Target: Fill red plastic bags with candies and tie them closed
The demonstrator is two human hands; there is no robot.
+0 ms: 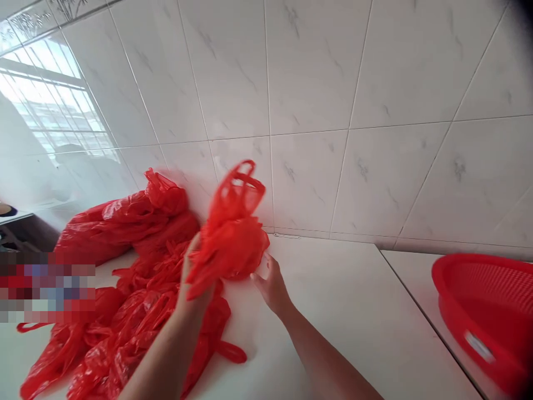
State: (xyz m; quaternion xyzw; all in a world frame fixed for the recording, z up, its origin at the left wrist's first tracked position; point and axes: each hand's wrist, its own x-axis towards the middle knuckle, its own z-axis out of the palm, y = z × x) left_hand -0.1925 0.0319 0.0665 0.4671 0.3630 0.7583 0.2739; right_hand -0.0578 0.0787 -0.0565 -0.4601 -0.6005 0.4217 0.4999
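A crumpled red plastic bag [235, 239] with its handle loops pointing up is held above the white tabletop. My left hand [194, 272] grips it from the left, partly covered by the plastic. Close to the bag's lower right edge is my right hand [271, 282], its thumb and fingers apart. Under and beside my left forearm lies a loose heap of red plastic bags [137, 322]. Behind that heap, a larger red bag bundle [125, 222] rests near the wall.
At the right stands a red plastic basket [478, 316] with perforated sides, beyond a dark seam in the white surface [333, 311]. A tiled wall [308, 178] rises behind the table. Something blurred out lies at the left edge.
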